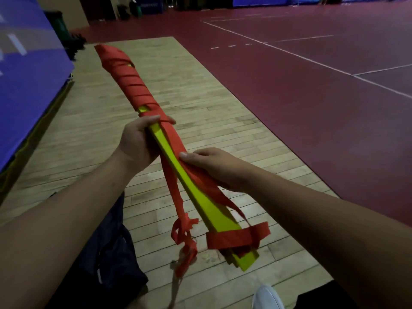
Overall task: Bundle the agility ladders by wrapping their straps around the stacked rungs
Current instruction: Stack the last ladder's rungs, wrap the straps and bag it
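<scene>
At the bottom edge of my feed I see the toe of a white shoe (266,296), and at lower left a heap of dark blue cloth (104,253), both on the floor.

Just above them, in mid-air, hangs the near end of the stack of flat yellow-green plastic rungs (214,210). The stack runs diagonally from lower right of centre towards the upper left. A red fabric strap (231,240) loops loosely round this near end, and a frayed loose tail (186,239) of it dangles left of the stack.

Further up, the right hand (214,168) clasps the stack from the right, its fingers curled round it and the thumb pinning the strap flat on top.

Beyond that, the left hand (136,141) grips the stack from the left, fingers clenched round it and the thumb laid across the top, where the strap crosses.

Past the left hand the strap winds in tight spirals round the stack to its far tip, which it covers fully.

Under all this lies a pale wooden plank floor (189,90). To the right spreads dark red court flooring (312,97) with white lines (278,49). A blue padded panel (26,63) fills the left edge, with a green bin (56,23) at upper left.
</scene>
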A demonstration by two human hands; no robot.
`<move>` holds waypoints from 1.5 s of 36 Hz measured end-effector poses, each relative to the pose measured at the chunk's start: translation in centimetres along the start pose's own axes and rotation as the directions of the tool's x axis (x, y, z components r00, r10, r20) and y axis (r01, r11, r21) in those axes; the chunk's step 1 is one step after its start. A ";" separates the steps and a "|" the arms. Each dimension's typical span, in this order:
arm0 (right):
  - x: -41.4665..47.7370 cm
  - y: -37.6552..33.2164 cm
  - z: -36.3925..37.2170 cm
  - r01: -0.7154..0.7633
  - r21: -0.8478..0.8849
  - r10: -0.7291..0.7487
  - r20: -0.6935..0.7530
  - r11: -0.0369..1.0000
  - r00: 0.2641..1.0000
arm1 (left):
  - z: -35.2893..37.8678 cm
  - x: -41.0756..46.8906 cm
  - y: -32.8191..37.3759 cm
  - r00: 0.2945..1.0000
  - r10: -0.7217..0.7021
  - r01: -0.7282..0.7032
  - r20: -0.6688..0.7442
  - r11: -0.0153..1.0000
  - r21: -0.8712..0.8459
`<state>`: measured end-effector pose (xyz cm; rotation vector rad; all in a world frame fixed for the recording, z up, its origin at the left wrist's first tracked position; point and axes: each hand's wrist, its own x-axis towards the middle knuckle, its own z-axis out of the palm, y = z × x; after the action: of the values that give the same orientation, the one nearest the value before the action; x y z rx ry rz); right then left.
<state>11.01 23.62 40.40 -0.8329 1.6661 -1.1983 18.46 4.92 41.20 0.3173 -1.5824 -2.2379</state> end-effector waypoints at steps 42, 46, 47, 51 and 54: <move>0.0 -1.1 0.6 0.013 -0.351 -0.029 -0.040 0.936 0.999 | -2.3 -0.4 1.6 0.991 -0.137 0.137 -0.001 0.989 0.049; -0.4 -1.6 0.2 0.043 -0.153 -0.043 0.004 0.987 0.999 | -2.5 -0.6 1.7 0.991 -0.101 0.101 0.088 0.995 0.013; -0.5 -1.6 0.1 0.041 -0.122 -0.040 0.005 0.992 0.999 | -2.6 -0.6 1.7 0.989 -0.104 0.103 0.106 0.995 0.011; -0.9 -1.4 0.1 0.019 -0.034 -0.018 0.036 0.999 0.999 | -2.8 -0.5 1.6 0.983 -0.101 0.096 0.153 0.995 0.040; -1.3 -1.2 0.0 -0.008 0.078 -0.001 0.117 0.997 0.993 | -2.7 -0.7 1.4 0.979 -0.100 0.089 0.180 0.994 0.064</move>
<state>11.50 24.36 41.90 -0.8354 1.5165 -1.1823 20.41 2.47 41.55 0.2108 -1.7601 -2.3564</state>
